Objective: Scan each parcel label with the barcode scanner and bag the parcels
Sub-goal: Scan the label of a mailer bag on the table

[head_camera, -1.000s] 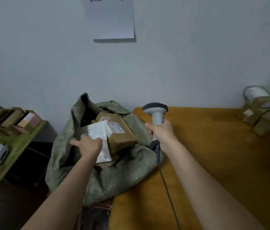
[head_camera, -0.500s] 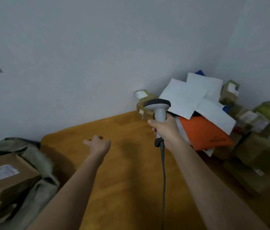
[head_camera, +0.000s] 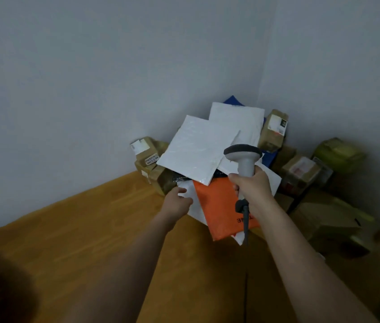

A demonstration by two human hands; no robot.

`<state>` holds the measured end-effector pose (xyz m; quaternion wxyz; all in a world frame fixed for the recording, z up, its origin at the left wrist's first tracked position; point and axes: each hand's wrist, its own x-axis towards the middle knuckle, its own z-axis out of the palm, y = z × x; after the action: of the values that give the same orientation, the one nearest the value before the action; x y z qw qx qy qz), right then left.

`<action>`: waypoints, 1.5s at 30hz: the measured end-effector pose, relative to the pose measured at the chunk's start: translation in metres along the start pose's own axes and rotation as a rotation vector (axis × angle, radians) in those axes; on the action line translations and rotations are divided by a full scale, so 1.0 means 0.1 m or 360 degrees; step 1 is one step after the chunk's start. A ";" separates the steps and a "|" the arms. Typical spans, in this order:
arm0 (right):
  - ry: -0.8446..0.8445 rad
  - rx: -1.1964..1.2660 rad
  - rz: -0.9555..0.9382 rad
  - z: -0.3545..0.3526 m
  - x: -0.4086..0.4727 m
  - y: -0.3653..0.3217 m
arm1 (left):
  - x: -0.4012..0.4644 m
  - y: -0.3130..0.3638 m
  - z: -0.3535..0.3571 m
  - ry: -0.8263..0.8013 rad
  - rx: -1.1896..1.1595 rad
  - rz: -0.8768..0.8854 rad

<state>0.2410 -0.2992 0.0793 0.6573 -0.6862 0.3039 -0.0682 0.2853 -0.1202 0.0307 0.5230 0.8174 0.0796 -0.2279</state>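
pale grey walls meeting in a corner; orange-brown wooden tabletop (head_camera: 95,229) running into it. parcels heaped at the corner: large white plastic mailer bag (head_camera: 196,150) on top, flat orange plastic mailer (head_camera: 219,206) below it, brown taped cardboard boxes (head_camera: 151,164) at the wall, more cartons off the table's right edge (blurred). left hand (head_camera: 177,203), fingers loosely open, holding nothing, reaches to the white sheet just beside the orange mailer; contact cannot be told. right hand (head_camera: 252,185) closed round the handle of the grey corded barcode scanner (head_camera: 242,159), head upright over the pile. mailers judged light, limp, slippery: pinch an edge or corner. boxes stiffer; grip across two sides.
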 end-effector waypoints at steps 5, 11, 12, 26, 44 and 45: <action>-0.0017 0.0040 0.0112 -0.05 0.24 0.13 | 0.40 0.33 0.17 -0.0098 -0.1119 -0.0315; -0.0022 0.0072 0.0128 -0.04 0.46 0.16 | 0.64 0.37 0.21 -0.0158 -0.1519 -0.0470; -0.0004 0.0086 0.0136 -0.01 0.48 0.17 | 0.65 0.35 0.18 -0.0141 -0.1442 -0.0459; 0.0010 0.0233 0.0098 0.32 0.24 0.17 | 0.39 -0.25 -0.23 0.0618 0.0366 -0.0153; -0.0189 0.0321 0.0053 0.46 -0.34 0.02 | -0.49 -0.22 -1.04 0.1054 -0.0659 0.0478; -0.0212 0.0339 0.0033 0.46 -0.42 -0.03 | -0.56 -0.22 -1.10 0.1112 -0.0637 0.0554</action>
<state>0.2312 -0.2383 0.0885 0.7459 -0.6124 0.2576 -0.0477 0.2602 -0.0062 0.0768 0.6435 0.7291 0.1555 0.1737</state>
